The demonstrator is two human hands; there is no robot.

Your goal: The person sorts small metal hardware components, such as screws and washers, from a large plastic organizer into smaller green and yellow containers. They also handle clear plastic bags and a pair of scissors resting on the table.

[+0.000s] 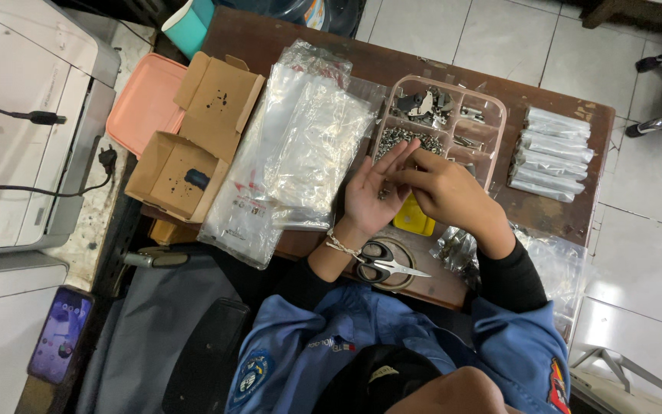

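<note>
Spreading under both hands is a worn brown wooden table (561, 215), matte and scuffed at its edges. Left of the hands lies a slumped heap of clear, crinkled plastic bags (300, 146), glossy and limp, and beyond that a pair of open brown cardboard boxes (193, 138) with flaps splayed. Just past the fingertips sits a translucent pink compartment tray (492, 115), rounded at the corners, its cells holding small grey metal screws (408, 140) and darker metal fittings. Farther right of the hands lies a neat stack of small filled clear packets (549, 153). Below the wrists rest steel scissors (385, 264) with black handles, and a small yellow block (414, 218) shows directly beneath the palms. The left hand (369, 195) is held open, palm up and fingers stretched toward the tray, with a few tiny metal pieces lying in it. The right hand (450, 192) is curled, fingertips pinched together at the left palm; what they pinch is too small to tell.
</note>
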